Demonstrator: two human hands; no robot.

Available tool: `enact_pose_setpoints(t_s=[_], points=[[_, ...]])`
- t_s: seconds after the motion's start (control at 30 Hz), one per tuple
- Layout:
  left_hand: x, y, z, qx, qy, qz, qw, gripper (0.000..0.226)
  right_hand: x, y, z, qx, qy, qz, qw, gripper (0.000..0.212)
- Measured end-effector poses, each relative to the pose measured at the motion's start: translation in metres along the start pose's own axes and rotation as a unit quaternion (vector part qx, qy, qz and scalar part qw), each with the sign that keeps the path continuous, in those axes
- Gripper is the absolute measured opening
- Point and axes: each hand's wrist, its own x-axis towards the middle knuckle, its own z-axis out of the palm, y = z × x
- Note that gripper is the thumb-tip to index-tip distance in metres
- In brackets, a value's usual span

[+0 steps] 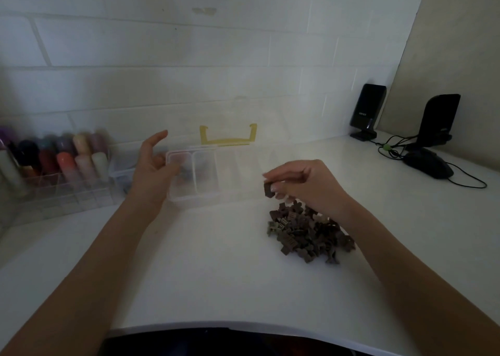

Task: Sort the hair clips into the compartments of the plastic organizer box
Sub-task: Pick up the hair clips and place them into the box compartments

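Note:
A clear plastic organizer box with a yellow handle stands open at the back of the white table. Its leftmost compartment holds a few dark clips. My left hand hovers at the box's left end, fingers spread, holding nothing. A pile of small brown hair clips lies to the right of the box. Just above the pile's far edge, my right hand pinches one brown hair clip between thumb and fingers.
A clear rack of coloured bottles stands at the left beside a small clear container. Two black speakers, a black mouse and cables sit at the back right. A dark object edges the table's front.

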Motion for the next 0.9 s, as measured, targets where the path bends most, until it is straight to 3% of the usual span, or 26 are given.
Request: enact_pose_setpoints(t_s=[0.23, 0.47, 0.63, 0.8, 0.9], points=[[0.0, 0.0, 0.003, 0.103, 0.032, 0.091, 0.99, 0.069, 0.003, 0.006, -0.013, 0.1, 0.048, 0.011, 0.994, 0.027], [0.001, -0.004, 0.002, 0.133, 0.039, 0.117, 0.983, 0.068, 0.007, 0.016, -0.016, -0.109, 0.225, -0.068, 0.966, 0.015], [-0.003, -0.003, 0.004, 0.215, 0.07, 0.184, 0.957, 0.051, 0.008, 0.03, -0.015, -0.295, 0.178, -0.097, 0.934, 0.019], [-0.006, 0.0, 0.006, 0.239, 0.069, 0.197, 0.948, 0.046, 0.004, 0.012, -0.018, -0.224, 0.198, -0.112, 0.948, 0.027], [-0.006, 0.001, 0.004, 0.244, 0.063, 0.197, 0.947, 0.046, -0.003, -0.006, -0.021, -0.194, 0.101, -0.064, 0.974, 0.015]])
